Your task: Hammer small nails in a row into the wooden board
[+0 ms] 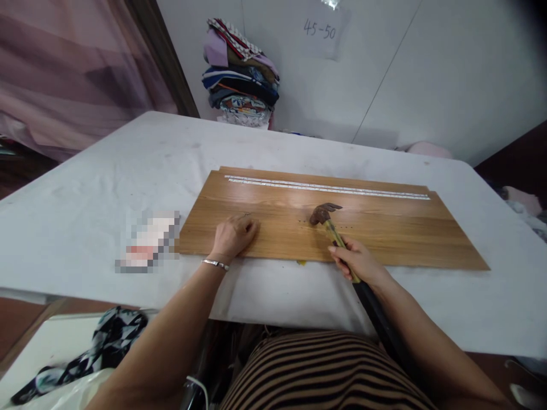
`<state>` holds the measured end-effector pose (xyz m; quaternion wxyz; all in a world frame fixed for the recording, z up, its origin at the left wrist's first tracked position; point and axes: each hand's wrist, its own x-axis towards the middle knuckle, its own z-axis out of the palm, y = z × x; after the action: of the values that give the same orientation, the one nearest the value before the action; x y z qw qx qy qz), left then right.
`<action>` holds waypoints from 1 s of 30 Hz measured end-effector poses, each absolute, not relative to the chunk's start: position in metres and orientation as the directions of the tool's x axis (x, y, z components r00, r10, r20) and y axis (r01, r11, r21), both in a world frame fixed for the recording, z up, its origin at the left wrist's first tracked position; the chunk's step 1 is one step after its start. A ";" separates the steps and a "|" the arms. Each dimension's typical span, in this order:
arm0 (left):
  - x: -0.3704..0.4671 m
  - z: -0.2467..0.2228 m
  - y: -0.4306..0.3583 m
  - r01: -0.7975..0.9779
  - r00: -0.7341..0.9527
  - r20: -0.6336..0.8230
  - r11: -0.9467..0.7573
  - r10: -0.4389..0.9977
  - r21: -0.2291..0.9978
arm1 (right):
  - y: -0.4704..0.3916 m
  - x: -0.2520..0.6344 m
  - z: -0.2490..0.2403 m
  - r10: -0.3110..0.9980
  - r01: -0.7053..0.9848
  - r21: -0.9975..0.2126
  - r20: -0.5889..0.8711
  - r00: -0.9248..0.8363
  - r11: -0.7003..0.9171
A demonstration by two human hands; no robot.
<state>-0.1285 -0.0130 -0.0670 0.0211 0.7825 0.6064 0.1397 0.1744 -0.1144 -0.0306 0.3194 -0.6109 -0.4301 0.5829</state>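
My right hand (pixel 352 259) is wrapped round the yellow and black handle of a claw hammer (pixel 335 233). Its rusty head is over the middle of a wood-grain board (pixel 405 233), claw pointing away to the right; whether it touches the wood I cannot tell. On the left part of the board rests my left hand (pixel 234 234), fingers curled, with what they hold, if anything, hidden. A few thin dark slivers, perhaps nails, show by its knuckles. Small dark dots run in a row on both sides of the hammer head. Two narrow pale strips (pixel 329 188) with fine markings lie along the far side.
The board lies on a white-covered table (pixel 106 171), with another board edge showing behind it. A blurred-out flat object (pixel 149 242) is left of it. Folded clothes (pixel 241 74) are stacked by the wall. Patterned cloth (pixel 115 336) lies on a lower surface at left.
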 end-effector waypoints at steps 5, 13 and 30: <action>-0.129 -0.067 -0.013 0.941 0.247 0.224 -0.289 0.943 0.179 | -0.116 0.173 -0.027 0.898 0.157 -0.891 -0.438 -0.048 -0.427; -0.129 -0.066 -0.014 0.944 0.242 0.210 -0.279 0.947 0.174 | -0.115 0.176 -0.033 0.891 0.144 -0.885 -0.452 -0.046 -0.442; -0.129 -0.068 -0.013 0.943 0.239 0.203 -0.277 0.949 0.184 | -0.114 0.174 -0.029 0.895 0.163 -0.887 -0.444 -0.045 -0.432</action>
<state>-0.1293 -0.0134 -0.0678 0.0116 0.7871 0.6011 0.1380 0.1742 -0.1137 -0.0286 0.3149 -0.6150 -0.4298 0.5813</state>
